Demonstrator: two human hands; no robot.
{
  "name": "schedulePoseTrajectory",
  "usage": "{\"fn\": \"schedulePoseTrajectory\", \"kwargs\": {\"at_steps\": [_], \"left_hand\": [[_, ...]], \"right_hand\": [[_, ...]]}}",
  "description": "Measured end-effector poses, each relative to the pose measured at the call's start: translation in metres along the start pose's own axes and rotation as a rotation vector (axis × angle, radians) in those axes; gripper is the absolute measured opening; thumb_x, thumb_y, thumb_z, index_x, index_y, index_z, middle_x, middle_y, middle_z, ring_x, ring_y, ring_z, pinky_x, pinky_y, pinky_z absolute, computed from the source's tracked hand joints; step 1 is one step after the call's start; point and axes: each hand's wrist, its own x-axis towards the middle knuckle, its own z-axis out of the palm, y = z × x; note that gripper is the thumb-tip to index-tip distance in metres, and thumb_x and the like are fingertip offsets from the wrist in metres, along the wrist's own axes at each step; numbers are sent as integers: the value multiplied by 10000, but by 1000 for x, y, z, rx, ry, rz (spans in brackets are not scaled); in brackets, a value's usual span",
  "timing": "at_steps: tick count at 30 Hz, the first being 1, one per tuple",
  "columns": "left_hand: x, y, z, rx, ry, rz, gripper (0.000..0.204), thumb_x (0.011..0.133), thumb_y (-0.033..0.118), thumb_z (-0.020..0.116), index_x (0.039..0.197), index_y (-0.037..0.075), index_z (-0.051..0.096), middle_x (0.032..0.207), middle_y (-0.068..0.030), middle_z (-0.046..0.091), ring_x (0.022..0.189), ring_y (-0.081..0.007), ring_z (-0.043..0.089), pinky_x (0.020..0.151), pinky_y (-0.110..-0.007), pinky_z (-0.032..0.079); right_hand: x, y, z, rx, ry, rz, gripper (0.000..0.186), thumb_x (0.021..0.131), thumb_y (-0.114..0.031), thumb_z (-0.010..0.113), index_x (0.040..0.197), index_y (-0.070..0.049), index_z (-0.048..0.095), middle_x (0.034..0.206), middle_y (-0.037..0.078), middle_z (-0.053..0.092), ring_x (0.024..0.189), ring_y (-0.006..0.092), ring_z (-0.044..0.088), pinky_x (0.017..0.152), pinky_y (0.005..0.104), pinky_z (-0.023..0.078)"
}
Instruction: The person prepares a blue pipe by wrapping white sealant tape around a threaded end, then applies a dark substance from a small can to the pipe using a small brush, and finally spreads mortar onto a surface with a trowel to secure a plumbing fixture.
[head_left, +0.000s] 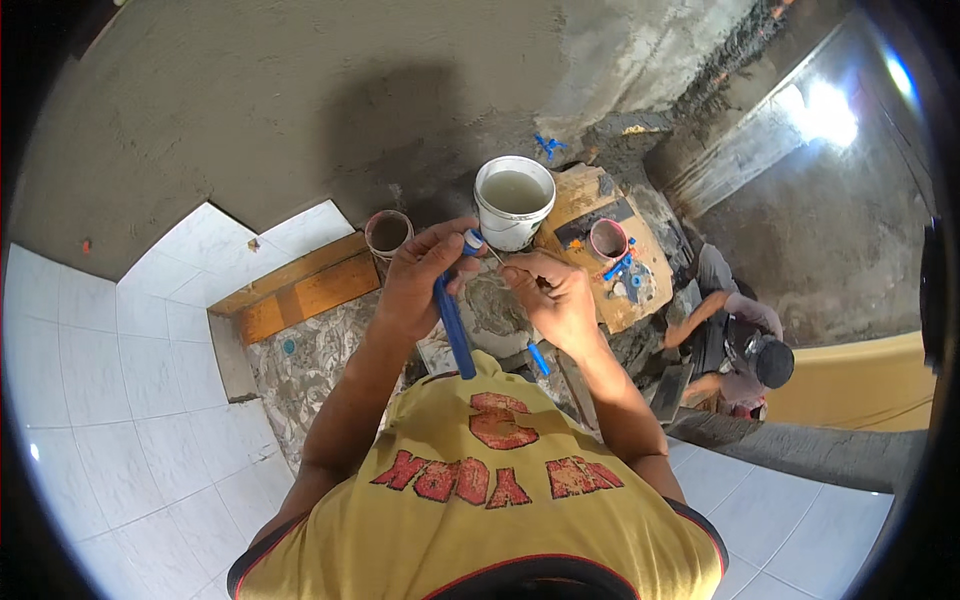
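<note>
Wall (230, 120): grey, rough-plastered, spread across the top, with a broad dark shadow near its middle.
Tiles (160, 370): pale, veined, covering the left side and ending in a stepped edge against the plaster; more at lower right.
Shirt (440, 430): mustard yellow with red print and dark trim, filling the lower middle between both forearms.
Co-worker (748, 340): low at the right, dark cap on, forearms reaching left, well apart from both hands.
Board (647, 268): wooden, smeared with grey, lying right of middle.
Planks (310, 303): orange-brown, lying along the foot of the left tiles.
Bucket (508, 233): white, upright, filled with cloudy liquid, just beside the board and beyond the hands.
Left hand (425, 270): grasping a blue strip (455, 325) near its top, fingers curled round.
Right hand (556, 300): fingers bent, thumb tucked in, pinching a sliver (496, 256) near the left fingertips.
Blue strip: long, narrow, slanting down from the left hand to overlap the shirt's collar in view.
Pail (384, 252): small, grey inside, near the left hand.
Cup (623, 237): pink, standing on the board.
Blue piece (539, 358): short, lying below the right hand.
Cap (473, 240): round, white and blue, at the left fingertips.
Sliver: thin, pale; cannot tell its kind.
</note>
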Motion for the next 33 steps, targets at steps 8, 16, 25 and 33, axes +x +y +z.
{"fn": "schedulePoseTrajectory", "kwargs": {"at_steps": [8, 16, 25, 33], "left_hand": [[-9, 8, 5, 647, 134, 284, 281, 976, 176, 660, 1213, 24, 666, 957, -35, 709, 853, -87, 688, 601, -208, 493], [-12, 3, 13, 624, 110, 305, 208, 945, 122, 692, 1124, 19, 671, 903, -34, 692, 730, -51, 625, 592, -214, 493], [-35, 4, 16, 715, 6, 319, 185, 908, 76, 721, 1068, 18, 647, 871, -26, 666, 662, -46, 578, 586, -214, 485], [-38, -8, -8, 1062, 99, 356, 173, 911, 75, 705, 1059, 21, 636, 943, -40, 662, 748, -62, 610, 600, -224, 491]], "right_hand": [[5, -47, -10, -149, -221, -145, 112, 865, -24, 638, 963, -6, 689, 866, 158, 680, 744, 361, 662, 654, 400, 528], [16, -86, -22, -376, -337, -274, 100, 825, -67, 658, 919, -35, 652, 846, 129, 617, 764, 384, 632, 644, 463, 508], [49, -24, -9, -193, -266, -234, 98, 854, -40, 644, 945, -4, 645, 846, 166, 646, 772, 362, 640, 677, 423, 502], [14, -54, -5, -272, -332, -249, 68, 845, -46, 626, 907, -18, 634, 826, 173, 661, 782, 396, 635, 670, 426, 505]]}}
